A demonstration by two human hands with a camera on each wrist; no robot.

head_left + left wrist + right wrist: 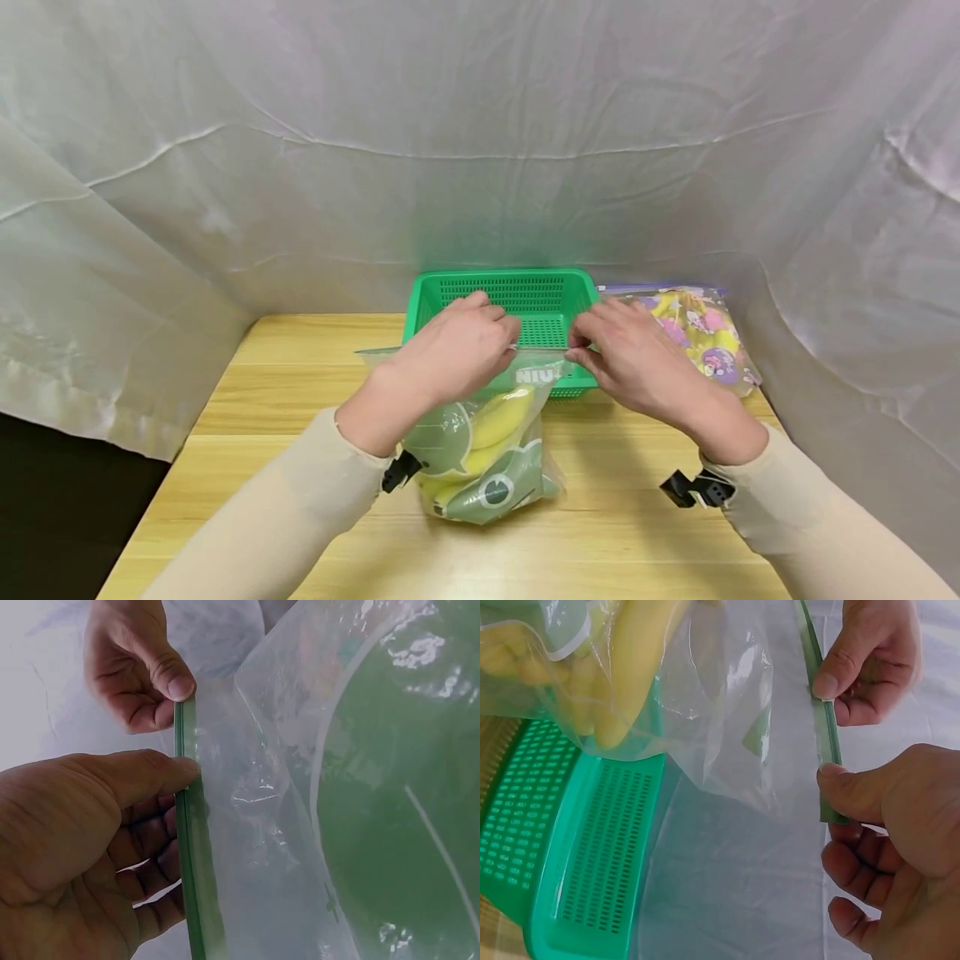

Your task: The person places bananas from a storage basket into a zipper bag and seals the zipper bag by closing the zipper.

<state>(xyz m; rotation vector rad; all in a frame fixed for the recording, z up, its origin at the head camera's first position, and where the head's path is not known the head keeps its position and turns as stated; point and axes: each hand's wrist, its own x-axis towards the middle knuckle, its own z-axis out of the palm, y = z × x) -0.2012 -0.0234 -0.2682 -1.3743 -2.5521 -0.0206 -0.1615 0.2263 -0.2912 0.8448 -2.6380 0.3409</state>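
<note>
A clear zip bag (517, 483) printed with green cartoon shapes hangs from both hands, with yellow bananas (498, 417) inside. Its green zip strip (187, 847) runs along the top edge. My left hand (461, 346) pinches the strip between thumb and fingers, partway along it. Near the strip's end, my right hand (637, 354) pinches it the same way, as the right wrist view shows. Only a short stretch of strip separates the two thumbs. Behind the bag stands a green plastic basket (502, 275), partly covered by the hands and bag in the head view.
Right of the basket lies another zip bag (705, 333) with a purple strip, colourful prints and yellow contents. A wooden table (300, 375) carries everything. Grey-white sheeting (480, 125) hangs close behind the basket and along both sides.
</note>
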